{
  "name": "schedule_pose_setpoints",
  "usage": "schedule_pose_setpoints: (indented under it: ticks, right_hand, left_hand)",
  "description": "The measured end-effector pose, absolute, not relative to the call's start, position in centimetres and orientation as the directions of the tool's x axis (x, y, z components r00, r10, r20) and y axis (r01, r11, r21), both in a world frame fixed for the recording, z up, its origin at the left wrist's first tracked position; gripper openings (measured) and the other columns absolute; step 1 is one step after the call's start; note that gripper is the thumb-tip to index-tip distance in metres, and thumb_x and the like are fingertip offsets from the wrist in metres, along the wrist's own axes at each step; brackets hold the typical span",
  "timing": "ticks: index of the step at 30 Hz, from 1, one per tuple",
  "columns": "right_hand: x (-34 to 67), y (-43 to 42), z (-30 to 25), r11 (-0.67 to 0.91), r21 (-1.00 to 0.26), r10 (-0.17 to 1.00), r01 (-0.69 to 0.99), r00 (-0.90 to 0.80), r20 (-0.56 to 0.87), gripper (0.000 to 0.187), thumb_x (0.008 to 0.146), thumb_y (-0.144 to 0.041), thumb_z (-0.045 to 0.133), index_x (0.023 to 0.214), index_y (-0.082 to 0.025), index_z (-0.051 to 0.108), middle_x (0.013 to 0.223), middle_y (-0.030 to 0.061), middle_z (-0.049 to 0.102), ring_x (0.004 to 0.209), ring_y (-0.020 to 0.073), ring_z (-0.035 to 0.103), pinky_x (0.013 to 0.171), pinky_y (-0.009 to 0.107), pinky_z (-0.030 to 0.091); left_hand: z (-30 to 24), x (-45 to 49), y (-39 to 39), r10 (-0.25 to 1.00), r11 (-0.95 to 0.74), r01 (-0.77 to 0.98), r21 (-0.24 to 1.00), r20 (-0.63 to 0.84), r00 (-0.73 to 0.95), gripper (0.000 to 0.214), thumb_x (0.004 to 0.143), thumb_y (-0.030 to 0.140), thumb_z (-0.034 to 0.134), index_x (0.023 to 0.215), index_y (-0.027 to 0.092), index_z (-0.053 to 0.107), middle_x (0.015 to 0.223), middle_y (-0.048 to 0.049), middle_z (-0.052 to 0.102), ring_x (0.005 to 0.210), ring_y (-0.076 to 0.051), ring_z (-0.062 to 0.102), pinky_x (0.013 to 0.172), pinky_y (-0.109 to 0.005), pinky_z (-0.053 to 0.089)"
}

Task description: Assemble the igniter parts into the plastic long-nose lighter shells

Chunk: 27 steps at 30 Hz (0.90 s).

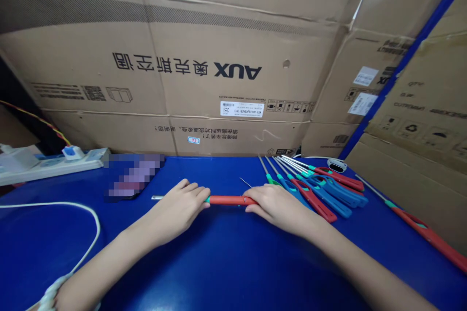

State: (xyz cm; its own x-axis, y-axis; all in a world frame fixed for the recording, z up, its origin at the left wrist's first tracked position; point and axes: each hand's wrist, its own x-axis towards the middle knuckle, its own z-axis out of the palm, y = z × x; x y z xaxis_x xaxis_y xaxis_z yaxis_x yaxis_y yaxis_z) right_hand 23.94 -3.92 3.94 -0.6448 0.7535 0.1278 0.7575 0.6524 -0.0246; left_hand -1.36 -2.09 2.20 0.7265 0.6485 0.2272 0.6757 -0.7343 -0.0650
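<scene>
A red long-reach lighter lies level between my two hands, above the blue table. My left hand is closed round its metal tube near the green collar, and the silver tip sticks out to the left. At the other end, the fingers of my right hand grip the red handle, whose far part they hide. A thin metal pin juts up and left from behind my right hand; what it belongs to is hidden. Just right of that hand lies a fanned pile of red and blue lighters.
Another red lighter lies apart at far right. A fitness band sits behind the pile. At left are a blurred-out phone, a white power strip and a white cable. Cardboard walls the back and right.
</scene>
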Motion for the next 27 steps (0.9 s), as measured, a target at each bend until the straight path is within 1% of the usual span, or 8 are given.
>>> schedule_pose_setpoints:
  ticks: [5,9,11,13,15,17,20,27]
  right_hand:
    - [22.8,-3.8,0.7,0.758,0.093,0.615,0.645,-0.755,0.227,0.016,0.090,-0.030,0.060,0.091,-0.014,0.063,0.085,0.0072,0.069,0.077,0.0207,0.064,0.070,0.030,0.043]
    - [20.9,-3.8,-2.4,0.785,0.187,0.517,0.591,-0.791,0.326,0.015,0.091,-0.027,0.057,0.087,-0.013,0.063,0.083,0.0084,0.066,0.075,0.0208,0.062,0.069,0.032,0.044]
    - [20.9,-3.6,-2.5,0.803,0.119,0.518,0.584,-0.783,0.346,0.022,0.088,-0.034,0.061,0.089,-0.012,0.064,0.086,0.0095,0.066,0.079,0.0220,0.061,0.070,0.032,0.045]
    - [21.6,-3.2,-1.7,0.826,-0.058,0.544,0.560,-0.766,0.342,0.029,0.086,-0.041,0.063,0.092,-0.013,0.064,0.089,0.0084,0.067,0.083,0.0208,0.060,0.075,0.030,0.047]
    - [22.7,-2.6,-0.6,0.773,-0.254,0.634,0.581,-0.696,0.337,0.016,0.093,-0.028,0.055,0.092,-0.016,0.065,0.087,0.0045,0.067,0.083,0.0159,0.060,0.077,0.026,0.046]
    - [23.7,-1.8,0.2,0.666,-0.314,0.742,0.677,-0.555,0.377,0.015,0.093,-0.017,0.052,0.086,-0.016,0.065,0.085,0.0041,0.067,0.083,0.0155,0.060,0.079,0.027,0.045]
    - [24.5,-0.6,0.6,0.636,-0.243,0.762,0.732,-0.549,0.343,0.015,0.090,-0.009,0.053,0.091,-0.015,0.066,0.091,0.0057,0.067,0.088,0.0167,0.059,0.082,0.028,0.045]
    - [23.6,0.9,0.2,0.716,0.137,0.660,0.685,-0.728,0.186,0.014,0.092,-0.016,0.053,0.089,-0.016,0.066,0.090,0.0051,0.066,0.084,0.0180,0.058,0.078,0.030,0.044]
  left_hand:
    - [2.3,-0.3,-3.3,0.604,-0.797,0.572,0.193,0.253,0.756,0.022,0.095,0.035,0.047,0.113,0.024,0.049,0.111,-0.0040,0.059,0.099,-0.022,0.055,0.091,-0.037,0.038]
    - [0.4,1.0,-3.7,0.618,-0.768,0.499,0.403,0.261,0.741,0.007,0.095,0.019,0.044,0.099,0.022,0.049,0.100,-0.0029,0.058,0.090,-0.018,0.056,0.082,-0.031,0.045]
    - [-0.5,1.2,-3.4,0.633,-0.747,0.472,0.468,0.281,0.722,0.008,0.093,0.016,0.046,0.098,0.022,0.048,0.099,-0.0025,0.057,0.090,-0.017,0.056,0.078,-0.028,0.046]
    - [-1.0,1.0,-2.9,0.626,-0.756,0.468,0.458,0.296,0.722,0.013,0.091,0.016,0.050,0.103,0.022,0.048,0.101,-0.0030,0.057,0.093,-0.018,0.054,0.080,-0.029,0.046]
    - [-1.0,0.9,-2.7,0.595,-0.790,0.476,0.387,0.295,0.748,0.018,0.092,0.016,0.049,0.109,0.022,0.050,0.102,-0.0039,0.058,0.094,-0.019,0.053,0.082,-0.031,0.045]
    - [-0.7,0.7,-2.6,0.548,-0.830,0.472,0.296,0.281,0.788,0.023,0.092,0.014,0.045,0.111,0.023,0.054,0.101,-0.0042,0.058,0.091,-0.019,0.053,0.080,-0.030,0.044]
    - [0.2,0.7,-2.9,0.507,-0.861,0.468,0.200,0.244,0.827,0.027,0.091,0.010,0.043,0.107,0.023,0.061,0.096,-0.0039,0.056,0.085,-0.018,0.051,0.074,-0.027,0.043]
    - [0.8,0.7,-3.1,0.531,-0.847,0.507,0.161,0.216,0.819,0.010,0.086,0.015,0.053,0.088,0.019,0.062,0.098,-0.0033,0.057,0.085,-0.017,0.053,0.080,-0.030,0.042]
